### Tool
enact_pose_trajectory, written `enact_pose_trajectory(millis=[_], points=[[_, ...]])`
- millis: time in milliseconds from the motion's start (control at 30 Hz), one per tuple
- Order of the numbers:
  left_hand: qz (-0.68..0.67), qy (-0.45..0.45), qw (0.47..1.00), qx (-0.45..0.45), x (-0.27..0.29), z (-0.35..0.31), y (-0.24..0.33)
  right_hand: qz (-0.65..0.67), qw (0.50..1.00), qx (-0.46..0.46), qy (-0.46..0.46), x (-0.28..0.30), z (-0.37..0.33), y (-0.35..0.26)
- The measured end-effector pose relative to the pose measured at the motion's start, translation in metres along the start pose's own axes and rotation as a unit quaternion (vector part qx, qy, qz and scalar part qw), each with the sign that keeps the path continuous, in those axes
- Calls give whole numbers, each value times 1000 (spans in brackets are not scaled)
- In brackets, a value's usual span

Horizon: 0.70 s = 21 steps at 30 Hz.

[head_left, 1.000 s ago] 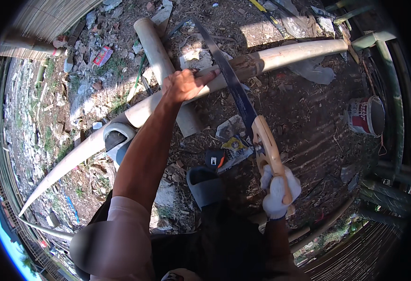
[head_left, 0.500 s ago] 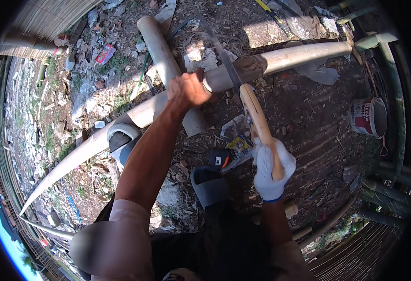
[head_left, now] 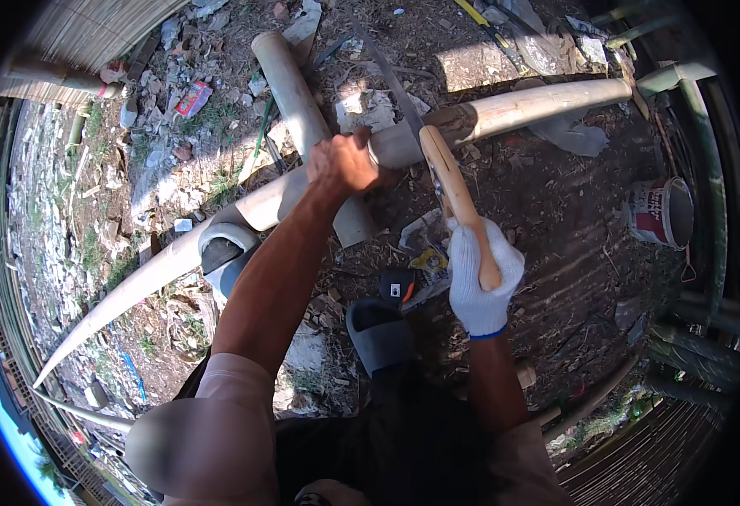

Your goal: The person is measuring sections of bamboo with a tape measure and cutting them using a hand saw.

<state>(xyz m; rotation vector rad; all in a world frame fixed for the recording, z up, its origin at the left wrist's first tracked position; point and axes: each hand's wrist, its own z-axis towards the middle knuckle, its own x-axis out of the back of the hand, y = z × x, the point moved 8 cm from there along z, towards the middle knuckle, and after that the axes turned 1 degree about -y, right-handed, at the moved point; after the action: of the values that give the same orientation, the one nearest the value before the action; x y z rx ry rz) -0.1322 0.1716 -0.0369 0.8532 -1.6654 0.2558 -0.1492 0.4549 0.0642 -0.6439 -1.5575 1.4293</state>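
A long pale bamboo pole point(head_left: 547, 101) lies aslant over a shorter, thicker bamboo piece point(head_left: 290, 93). My bare left hand point(head_left: 342, 164) is closed round the pole close to where the two cross. In a white knit glove, my right hand point(head_left: 473, 291) grips the wooden handle of a handsaw point(head_left: 454, 181). The saw's thin blade crosses the pole just right of my left hand and points away from me. How deep the teeth sit in the bamboo cannot be seen. One grey slipper point(head_left: 228, 253) is against the pole at left.
My other grey slipper point(head_left: 380, 337) stands on the dirt, near a small dark box-like object point(head_left: 397, 287) with an orange patch. A white and red bucket point(head_left: 650, 211) lies at right beside bamboo posts point(head_left: 714, 169). Litter and plastic sheeting point(head_left: 576, 135) are scattered about.
The saw and my gloved right hand have moved forward, away from me and slightly left. My left hand keeps its hold on the pole.
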Motion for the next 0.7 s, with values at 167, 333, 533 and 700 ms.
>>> enact_pose_trajectory(millis=[167, 333, 533, 700], points=[[-48, 87, 995, 23, -16, -3, -16, -80, 996, 6, 41, 54, -93, -36], [-58, 142, 988, -1, -16, -7, -9, -75, 996, 56, 4, 9, -25, -15], [-69, -15, 996, -46, -29, 12, -11, -98, 989, 108, -1, 20, -25, -28], [-10, 165, 985, 47, -34, 4, -27, -113, 989, 84, 36, 42, -77, -35]])
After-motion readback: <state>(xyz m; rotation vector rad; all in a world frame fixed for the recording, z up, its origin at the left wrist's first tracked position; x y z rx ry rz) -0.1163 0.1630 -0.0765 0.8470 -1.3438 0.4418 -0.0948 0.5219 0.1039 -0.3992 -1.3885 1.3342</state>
